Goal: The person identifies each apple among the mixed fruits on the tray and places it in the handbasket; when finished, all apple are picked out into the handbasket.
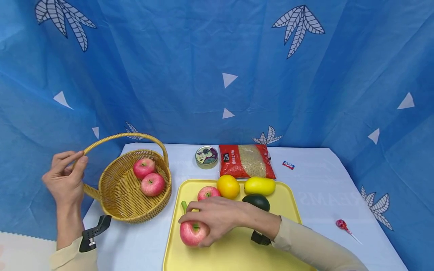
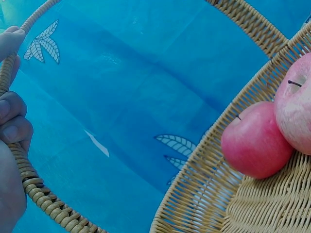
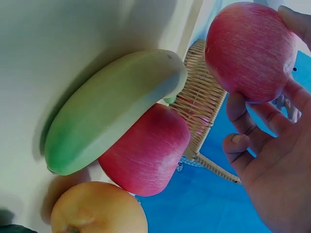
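My left hand grips the arched handle of a woven wicker basket. Two red apples lie inside, toward its right side. Over the left part of a yellow tray, my right hand holds another red apple, thumb and fingertips around its sides. In the right wrist view, a long pale green fruit lies close by, against another apple; the hand hides most of this fruit in the head view. Beyond the hand are an orange, an oblong yellow fruit and a dark green avocado-shaped fruit.
Behind the tray stand a round tin and a red bag of dry food. A small wrapped candy and a lollipop lie to the right on the white table. Blue cloth encloses the back and sides.
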{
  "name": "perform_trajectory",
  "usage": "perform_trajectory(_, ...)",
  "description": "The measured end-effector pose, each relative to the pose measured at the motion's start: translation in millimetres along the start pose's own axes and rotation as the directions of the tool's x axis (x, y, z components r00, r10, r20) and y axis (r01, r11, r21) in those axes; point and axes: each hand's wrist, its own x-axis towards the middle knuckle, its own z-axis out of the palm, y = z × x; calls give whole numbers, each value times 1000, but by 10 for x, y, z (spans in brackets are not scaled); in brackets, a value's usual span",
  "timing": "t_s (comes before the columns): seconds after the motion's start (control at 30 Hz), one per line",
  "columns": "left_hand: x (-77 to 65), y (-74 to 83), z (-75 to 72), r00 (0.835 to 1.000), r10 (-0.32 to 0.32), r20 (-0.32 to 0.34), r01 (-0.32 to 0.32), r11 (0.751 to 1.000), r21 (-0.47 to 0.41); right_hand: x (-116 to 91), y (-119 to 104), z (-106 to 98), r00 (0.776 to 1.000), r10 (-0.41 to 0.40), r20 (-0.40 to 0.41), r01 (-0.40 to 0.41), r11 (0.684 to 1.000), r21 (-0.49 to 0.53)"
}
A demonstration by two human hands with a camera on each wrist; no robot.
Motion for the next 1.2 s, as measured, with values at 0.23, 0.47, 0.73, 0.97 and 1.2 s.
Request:
perform_trajectory(0.23, 3, -8, -9, 1000, -6, -7, 6, 1000, 1, 59, -15, -3, 999, -10, -34, 9, 1000, -6)
perform_trajectory(0.47, 9, -18, -19, 1000, -10, -8, 10, 1000, 1, 129, -21, -3, 996, -12, -84, 9, 1000, -27)
perform_trajectory(0.73, 11, -15, -3, 1000, -9, -7, 9, 1000, -7, 184, -1, -26, 995, 1, -102, -4, 1000, -27)
perform_trajectory(0.97, 17, -21, 1, 1000, -9, -1, 9, 1000, -9, 208, 5, -39, 995, 20, -95, -21, 1000, -5)
perform_trajectory(1.2, 2, -8, 2, 1000, -4, -6, 4, 1000, -30, 232, 23, -44, 993, 48, -109, -49, 999, -10)
